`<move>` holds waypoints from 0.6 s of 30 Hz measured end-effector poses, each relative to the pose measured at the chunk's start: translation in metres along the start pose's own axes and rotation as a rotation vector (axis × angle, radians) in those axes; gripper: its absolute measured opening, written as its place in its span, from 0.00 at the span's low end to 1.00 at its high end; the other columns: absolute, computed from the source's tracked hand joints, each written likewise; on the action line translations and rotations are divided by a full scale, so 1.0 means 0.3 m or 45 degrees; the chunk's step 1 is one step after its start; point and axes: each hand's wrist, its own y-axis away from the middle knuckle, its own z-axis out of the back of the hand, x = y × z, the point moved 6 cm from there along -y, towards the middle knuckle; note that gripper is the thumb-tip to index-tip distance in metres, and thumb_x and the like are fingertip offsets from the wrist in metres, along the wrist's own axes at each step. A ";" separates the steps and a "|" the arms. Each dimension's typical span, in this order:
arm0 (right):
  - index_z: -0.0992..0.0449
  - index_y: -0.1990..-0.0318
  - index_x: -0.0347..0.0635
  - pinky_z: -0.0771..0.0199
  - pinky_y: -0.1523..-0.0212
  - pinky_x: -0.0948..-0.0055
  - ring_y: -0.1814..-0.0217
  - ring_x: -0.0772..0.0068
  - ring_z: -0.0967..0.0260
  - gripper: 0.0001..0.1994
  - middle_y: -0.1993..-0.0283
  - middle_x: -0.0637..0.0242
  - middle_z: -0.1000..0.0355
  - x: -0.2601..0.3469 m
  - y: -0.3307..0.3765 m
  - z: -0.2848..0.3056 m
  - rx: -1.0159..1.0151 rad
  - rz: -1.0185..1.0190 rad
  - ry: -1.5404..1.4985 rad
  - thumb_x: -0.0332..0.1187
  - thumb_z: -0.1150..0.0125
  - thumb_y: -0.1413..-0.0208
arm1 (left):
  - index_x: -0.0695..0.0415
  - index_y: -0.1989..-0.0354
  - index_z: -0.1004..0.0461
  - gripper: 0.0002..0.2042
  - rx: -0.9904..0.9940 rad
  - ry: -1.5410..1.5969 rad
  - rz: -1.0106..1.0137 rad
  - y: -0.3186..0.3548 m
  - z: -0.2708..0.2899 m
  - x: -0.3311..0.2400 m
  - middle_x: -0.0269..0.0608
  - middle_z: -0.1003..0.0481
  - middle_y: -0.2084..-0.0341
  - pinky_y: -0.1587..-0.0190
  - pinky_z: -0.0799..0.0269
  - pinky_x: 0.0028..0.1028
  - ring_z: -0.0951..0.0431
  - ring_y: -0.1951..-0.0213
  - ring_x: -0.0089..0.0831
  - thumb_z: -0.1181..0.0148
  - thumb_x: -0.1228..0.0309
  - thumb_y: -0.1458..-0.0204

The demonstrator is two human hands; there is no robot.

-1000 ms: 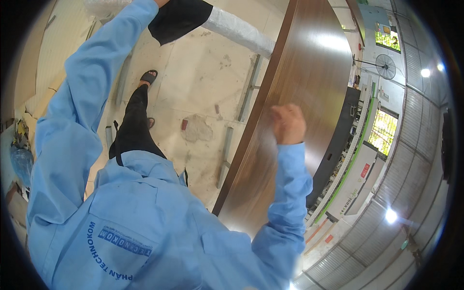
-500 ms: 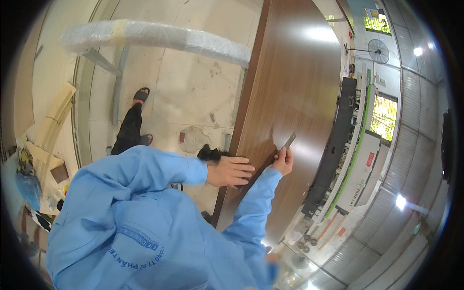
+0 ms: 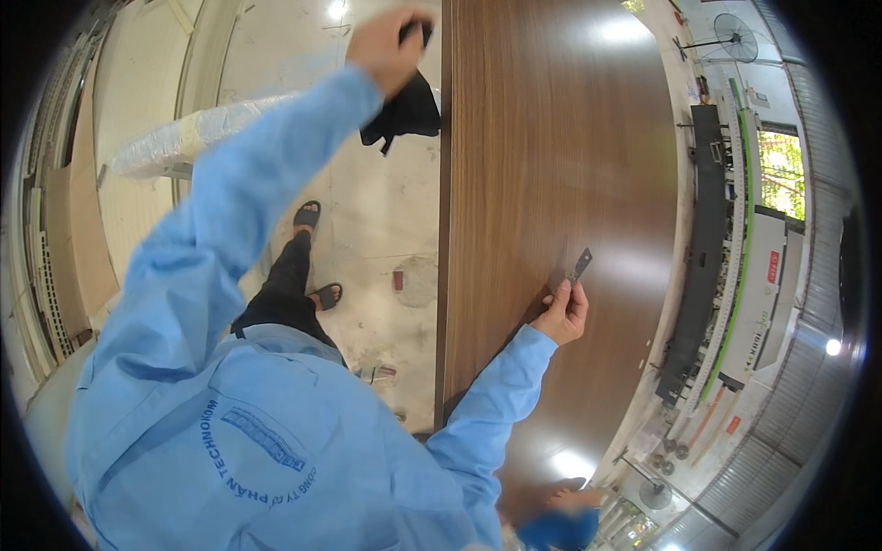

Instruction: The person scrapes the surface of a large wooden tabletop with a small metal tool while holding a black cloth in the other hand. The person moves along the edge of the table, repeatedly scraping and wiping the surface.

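Now we see a large dark brown wood-grain panel (image 3: pixel 560 184) running from the top of the view down to the bottom, its long left edge straight beside a pale concrete floor (image 3: pixel 386 230). A person in a light blue work jacket stands at that left edge, and it is hard to say for certain whose arms these are, since the body fills the lower left of the view; we take them as the wearer's own.

Our right hand (image 3: pixel 562 312) rests over the middle of the panel, fingers pinched shut on a small flat grey metal blade (image 3: pixel 579 264), which points up and away from the fingertips and lies close against the panel's surface. Our left hand (image 3: pixel 390 46) is raised far up by the panel's top left corner, closed around a black cloth (image 3: pixel 404 110) that hangs down just off the left edge. The two hands are well apart.

On the floor left of the panel stand two feet in black sandals (image 3: pixel 312 257), and farther left lies a long roll wrapped in clear plastic (image 3: pixel 184 142). Beyond the panel's right edge runs a long dark machine (image 3: pixel 707 230). We see no containers with contents we can make out.
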 end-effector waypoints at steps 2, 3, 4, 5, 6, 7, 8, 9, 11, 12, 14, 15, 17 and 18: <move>0.19 0.52 0.31 0.32 0.74 0.81 0.72 0.81 0.33 0.11 0.63 0.65 0.22 0.003 0.005 0.000 -0.002 0.000 -0.019 0.25 0.30 0.41 | 0.62 0.51 0.24 0.21 0.345 0.283 0.533 0.317 -0.067 -0.023 0.50 0.18 0.61 0.54 0.21 0.35 0.16 0.60 0.36 0.31 0.57 0.43; 0.19 0.52 0.31 0.32 0.74 0.81 0.72 0.81 0.33 0.11 0.63 0.65 0.22 0.004 0.008 -0.001 0.002 -0.003 -0.030 0.25 0.30 0.40 | 0.64 0.47 0.27 0.31 0.467 0.141 0.576 0.443 -0.104 -0.068 0.54 0.19 0.56 0.51 0.21 0.34 0.17 0.56 0.37 0.26 0.51 0.48; 0.19 0.52 0.31 0.32 0.74 0.81 0.72 0.81 0.33 0.11 0.63 0.65 0.22 0.006 0.010 0.001 -0.001 0.001 -0.034 0.25 0.30 0.40 | 0.68 0.42 0.30 0.40 0.812 0.294 0.970 0.589 -0.162 -0.071 0.58 0.20 0.53 0.47 0.23 0.35 0.18 0.51 0.39 0.27 0.44 0.50; 0.19 0.52 0.31 0.32 0.74 0.81 0.72 0.81 0.33 0.11 0.63 0.65 0.22 0.005 0.012 0.001 0.003 -0.011 -0.028 0.25 0.30 0.40 | 0.68 0.42 0.29 0.36 0.793 0.367 0.946 0.637 -0.195 -0.102 0.54 0.20 0.54 0.50 0.22 0.33 0.18 0.54 0.37 0.29 0.47 0.46; 0.19 0.52 0.31 0.32 0.74 0.81 0.72 0.81 0.33 0.11 0.63 0.65 0.22 0.007 0.012 0.003 0.002 -0.016 -0.014 0.25 0.30 0.40 | 0.68 0.42 0.28 0.32 0.777 0.477 0.886 0.661 -0.223 -0.133 0.50 0.19 0.55 0.53 0.22 0.31 0.19 0.57 0.34 0.31 0.51 0.42; 0.19 0.53 0.31 0.32 0.74 0.81 0.72 0.81 0.33 0.11 0.63 0.65 0.22 0.013 0.013 0.004 0.003 0.014 -0.005 0.25 0.30 0.40 | 0.70 0.42 0.28 0.34 0.754 0.502 0.950 0.665 -0.237 -0.131 0.52 0.19 0.54 0.51 0.23 0.32 0.18 0.56 0.36 0.32 0.49 0.42; 0.19 0.53 0.31 0.32 0.74 0.81 0.72 0.81 0.33 0.11 0.63 0.65 0.22 0.008 0.012 0.006 -0.003 -0.025 0.002 0.25 0.30 0.40 | 0.72 0.42 0.28 0.36 0.738 0.563 0.973 0.645 -0.250 -0.136 0.54 0.20 0.54 0.50 0.23 0.32 0.18 0.55 0.38 0.33 0.46 0.42; 0.19 0.52 0.31 0.33 0.73 0.81 0.72 0.81 0.33 0.11 0.62 0.65 0.22 0.008 0.012 0.007 -0.006 -0.030 0.000 0.25 0.30 0.40 | 0.73 0.43 0.28 0.38 0.719 0.624 0.993 0.620 -0.254 -0.136 0.56 0.20 0.53 0.48 0.23 0.33 0.18 0.53 0.40 0.34 0.44 0.42; 0.19 0.52 0.31 0.33 0.73 0.81 0.72 0.81 0.34 0.11 0.62 0.64 0.22 0.006 0.010 0.010 -0.006 -0.034 -0.002 0.26 0.30 0.40 | 0.73 0.44 0.27 0.34 0.703 0.652 1.033 0.573 -0.247 -0.125 0.54 0.20 0.54 0.48 0.23 0.32 0.18 0.53 0.37 0.36 0.47 0.39; 0.19 0.52 0.31 0.33 0.73 0.81 0.72 0.81 0.34 0.11 0.62 0.64 0.22 0.004 0.008 0.010 -0.003 -0.035 0.000 0.26 0.30 0.40 | 0.73 0.45 0.26 0.32 0.742 0.624 1.097 0.569 -0.245 -0.116 0.53 0.20 0.54 0.49 0.23 0.32 0.19 0.53 0.36 0.38 0.48 0.38; 0.19 0.52 0.31 0.33 0.73 0.81 0.72 0.81 0.34 0.11 0.62 0.64 0.22 -0.002 0.006 0.015 -0.001 -0.040 0.013 0.26 0.30 0.40 | 0.72 0.44 0.26 0.30 0.688 0.882 1.190 0.567 -0.245 -0.116 0.51 0.20 0.54 0.47 0.24 0.31 0.20 0.52 0.33 0.39 0.51 0.36; 0.19 0.52 0.31 0.33 0.73 0.82 0.72 0.81 0.34 0.11 0.62 0.64 0.22 -0.005 0.005 0.018 -0.003 -0.041 0.019 0.26 0.30 0.40 | 0.71 0.43 0.26 0.29 0.682 1.011 1.244 0.576 -0.250 -0.118 0.49 0.20 0.54 0.47 0.25 0.30 0.20 0.51 0.31 0.40 0.52 0.35; 0.19 0.52 0.31 0.33 0.73 0.82 0.72 0.81 0.34 0.11 0.63 0.64 0.23 -0.013 0.005 0.024 -0.002 -0.041 0.033 0.26 0.30 0.40 | 0.70 0.43 0.26 0.27 0.665 0.912 1.117 0.581 -0.240 -0.121 0.47 0.20 0.54 0.45 0.26 0.29 0.21 0.51 0.30 0.41 0.54 0.34; 0.19 0.52 0.31 0.33 0.73 0.82 0.72 0.81 0.34 0.11 0.63 0.64 0.23 -0.015 0.005 0.027 -0.001 -0.041 0.042 0.26 0.30 0.40 | 0.69 0.42 0.26 0.26 0.658 0.871 1.047 0.582 -0.235 -0.124 0.46 0.20 0.54 0.45 0.27 0.28 0.21 0.51 0.29 0.41 0.55 0.33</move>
